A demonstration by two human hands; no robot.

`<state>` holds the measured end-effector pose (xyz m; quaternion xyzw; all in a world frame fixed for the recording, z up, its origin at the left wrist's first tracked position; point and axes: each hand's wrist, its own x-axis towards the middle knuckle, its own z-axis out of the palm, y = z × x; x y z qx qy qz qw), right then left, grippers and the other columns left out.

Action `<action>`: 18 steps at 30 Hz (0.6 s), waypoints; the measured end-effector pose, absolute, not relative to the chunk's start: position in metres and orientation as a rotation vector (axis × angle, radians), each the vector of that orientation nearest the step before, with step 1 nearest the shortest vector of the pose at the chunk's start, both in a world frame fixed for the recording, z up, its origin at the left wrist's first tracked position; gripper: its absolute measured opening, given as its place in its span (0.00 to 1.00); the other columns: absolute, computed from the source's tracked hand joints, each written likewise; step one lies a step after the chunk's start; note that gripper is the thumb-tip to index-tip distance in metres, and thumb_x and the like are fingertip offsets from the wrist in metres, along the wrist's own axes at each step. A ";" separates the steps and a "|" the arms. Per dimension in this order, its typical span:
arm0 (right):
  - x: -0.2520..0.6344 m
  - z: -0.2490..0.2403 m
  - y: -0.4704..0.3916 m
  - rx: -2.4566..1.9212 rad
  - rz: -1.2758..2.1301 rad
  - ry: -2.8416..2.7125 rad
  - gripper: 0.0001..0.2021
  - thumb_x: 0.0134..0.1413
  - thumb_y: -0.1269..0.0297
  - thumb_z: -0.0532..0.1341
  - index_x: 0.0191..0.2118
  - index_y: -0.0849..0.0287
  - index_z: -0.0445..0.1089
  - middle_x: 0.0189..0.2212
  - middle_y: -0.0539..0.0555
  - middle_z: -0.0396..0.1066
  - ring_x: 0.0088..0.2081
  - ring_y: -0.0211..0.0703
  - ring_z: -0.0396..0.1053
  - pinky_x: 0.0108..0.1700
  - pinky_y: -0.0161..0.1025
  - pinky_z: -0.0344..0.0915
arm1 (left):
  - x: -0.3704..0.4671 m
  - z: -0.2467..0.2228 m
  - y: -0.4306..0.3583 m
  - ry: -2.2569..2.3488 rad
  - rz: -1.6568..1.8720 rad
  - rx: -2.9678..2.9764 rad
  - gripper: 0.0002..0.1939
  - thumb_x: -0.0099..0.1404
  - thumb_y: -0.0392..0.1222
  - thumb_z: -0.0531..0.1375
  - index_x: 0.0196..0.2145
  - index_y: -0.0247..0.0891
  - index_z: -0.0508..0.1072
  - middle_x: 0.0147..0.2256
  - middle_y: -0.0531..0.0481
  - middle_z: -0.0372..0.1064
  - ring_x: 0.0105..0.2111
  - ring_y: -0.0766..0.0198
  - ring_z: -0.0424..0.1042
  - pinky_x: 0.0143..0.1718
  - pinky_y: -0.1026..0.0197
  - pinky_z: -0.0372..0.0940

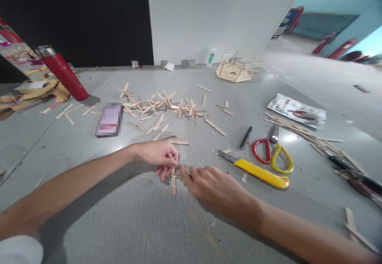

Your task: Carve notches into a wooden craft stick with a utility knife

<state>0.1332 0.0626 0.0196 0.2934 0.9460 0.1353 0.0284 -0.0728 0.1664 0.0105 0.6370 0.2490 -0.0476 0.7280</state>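
My left hand [161,156] is closed, pinching the upper end of a flat wooden stick [174,186] that points down toward me. Close by on the right, my right hand [205,182] has its fingers curled together around something slim. Only a thin pale tip of that thing shows, meeting the stick's side, and the fingers cover the rest. Just beyond my left hand lie more wooden sticks [179,142]. A yellow utility knife [259,172] rests to the right of my right hand, near scissors [273,148] with one red and one yellow handle.
Behind the hands spreads a pile of joined and loose sticks [161,102]. A phone [110,119] and a red flask [65,75] stand left. A stick frame model [234,71], a tube [211,57], a black pen-like thing [246,137], a packet [298,110] and dark-handled pliers [355,176] occupy the right.
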 end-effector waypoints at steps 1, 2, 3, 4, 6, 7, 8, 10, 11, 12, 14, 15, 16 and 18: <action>0.136 0.018 0.066 0.867 0.383 2.940 0.12 0.57 0.81 0.52 0.42 0.63 0.67 0.25 0.52 0.70 0.21 0.41 0.65 0.23 0.44 0.43 | -0.073 0.010 0.167 0.540 -0.104 1.398 0.18 0.65 0.53 0.63 0.31 0.35 0.66 0.21 0.51 0.73 0.18 0.66 0.73 0.18 0.69 0.62; 0.138 0.017 0.070 0.837 0.357 2.958 0.11 0.59 0.80 0.52 0.43 0.63 0.67 0.25 0.52 0.70 0.21 0.40 0.65 0.23 0.44 0.43 | -0.074 0.009 0.167 0.533 -0.105 1.392 0.19 0.65 0.54 0.64 0.31 0.35 0.66 0.21 0.51 0.73 0.18 0.66 0.73 0.18 0.68 0.62; 0.140 0.016 0.073 0.817 0.335 2.971 0.10 0.61 0.78 0.53 0.45 0.63 0.67 0.26 0.51 0.71 0.22 0.40 0.66 0.24 0.44 0.42 | -0.074 0.009 0.168 0.528 -0.105 1.389 0.19 0.64 0.55 0.64 0.32 0.35 0.67 0.21 0.51 0.73 0.19 0.66 0.73 0.19 0.68 0.63; 0.143 0.015 0.075 0.814 0.320 2.979 0.10 0.62 0.77 0.53 0.47 0.64 0.66 0.26 0.51 0.71 0.22 0.40 0.66 0.24 0.44 0.41 | -0.074 0.009 0.168 0.522 -0.104 1.388 0.19 0.64 0.55 0.64 0.32 0.35 0.67 0.22 0.50 0.73 0.19 0.65 0.74 0.19 0.67 0.64; 0.146 0.013 0.078 0.819 0.294 2.984 0.10 0.65 0.75 0.53 0.49 0.64 0.65 0.26 0.51 0.71 0.23 0.39 0.66 0.25 0.44 0.40 | -0.075 0.009 0.169 0.506 -0.104 1.390 0.20 0.63 0.56 0.64 0.32 0.35 0.67 0.23 0.49 0.73 0.20 0.65 0.74 0.20 0.66 0.65; 0.147 0.011 0.079 0.817 0.278 2.986 0.10 0.66 0.74 0.52 0.49 0.64 0.65 0.26 0.51 0.71 0.23 0.39 0.66 0.25 0.44 0.39 | -0.075 0.009 0.169 0.500 -0.105 1.389 0.20 0.63 0.56 0.64 0.32 0.35 0.67 0.23 0.49 0.74 0.20 0.65 0.75 0.21 0.66 0.66; 0.148 0.009 0.081 0.808 0.260 2.992 0.09 0.67 0.73 0.51 0.49 0.64 0.65 0.26 0.51 0.71 0.23 0.39 0.65 0.25 0.44 0.39 | -0.075 0.009 0.170 0.497 -0.107 1.385 0.20 0.63 0.56 0.65 0.32 0.35 0.67 0.23 0.49 0.74 0.20 0.64 0.75 0.21 0.65 0.67; 0.151 0.004 0.084 0.777 0.222 3.025 0.10 0.70 0.69 0.49 0.48 0.64 0.65 0.26 0.51 0.70 0.22 0.38 0.64 0.25 0.44 0.39 | -0.075 0.009 0.169 0.499 -0.109 1.374 0.20 0.62 0.56 0.65 0.32 0.35 0.68 0.23 0.49 0.73 0.21 0.64 0.75 0.22 0.64 0.68; 0.152 0.001 0.086 0.757 0.202 3.053 0.11 0.71 0.67 0.48 0.48 0.64 0.66 0.26 0.50 0.70 0.22 0.38 0.64 0.25 0.43 0.39 | -0.075 0.009 0.169 0.501 -0.108 1.370 0.21 0.62 0.57 0.65 0.32 0.35 0.68 0.23 0.50 0.73 0.20 0.63 0.75 0.22 0.64 0.69; 0.153 -0.001 0.088 0.740 0.187 3.086 0.12 0.72 0.66 0.47 0.47 0.64 0.66 0.26 0.50 0.70 0.22 0.37 0.64 0.25 0.43 0.40 | -0.075 0.009 0.169 0.502 -0.105 1.368 0.21 0.62 0.57 0.65 0.31 0.35 0.68 0.23 0.50 0.73 0.20 0.63 0.75 0.23 0.63 0.69; 0.155 -0.006 0.093 0.702 0.185 3.168 0.15 0.73 0.64 0.45 0.47 0.65 0.67 0.26 0.50 0.69 0.21 0.36 0.63 0.24 0.43 0.41 | -0.074 0.010 0.168 0.501 -0.104 1.368 0.21 0.62 0.56 0.65 0.31 0.35 0.67 0.23 0.51 0.72 0.20 0.63 0.75 0.24 0.62 0.70; 0.156 -0.008 0.094 0.684 0.199 3.209 0.16 0.73 0.64 0.44 0.47 0.65 0.67 0.26 0.50 0.69 0.21 0.35 0.62 0.24 0.43 0.42 | -0.074 0.010 0.168 0.501 -0.106 1.369 0.21 0.62 0.56 0.65 0.31 0.35 0.67 0.22 0.51 0.72 0.21 0.63 0.75 0.24 0.62 0.71; 0.156 -0.009 0.095 0.664 0.219 3.245 0.16 0.73 0.65 0.44 0.46 0.65 0.68 0.26 0.50 0.69 0.21 0.35 0.62 0.24 0.43 0.43 | -0.074 0.010 0.168 0.505 -0.105 1.370 0.20 0.62 0.56 0.65 0.31 0.35 0.68 0.23 0.51 0.72 0.21 0.63 0.75 0.24 0.63 0.71; 0.157 -0.010 0.096 0.627 0.270 3.297 0.16 0.73 0.66 0.45 0.45 0.66 0.69 0.25 0.50 0.69 0.22 0.35 0.62 0.24 0.42 0.46 | -0.075 0.011 0.168 0.509 -0.102 1.370 0.21 0.62 0.56 0.66 0.31 0.34 0.68 0.23 0.50 0.72 0.21 0.63 0.75 0.24 0.63 0.70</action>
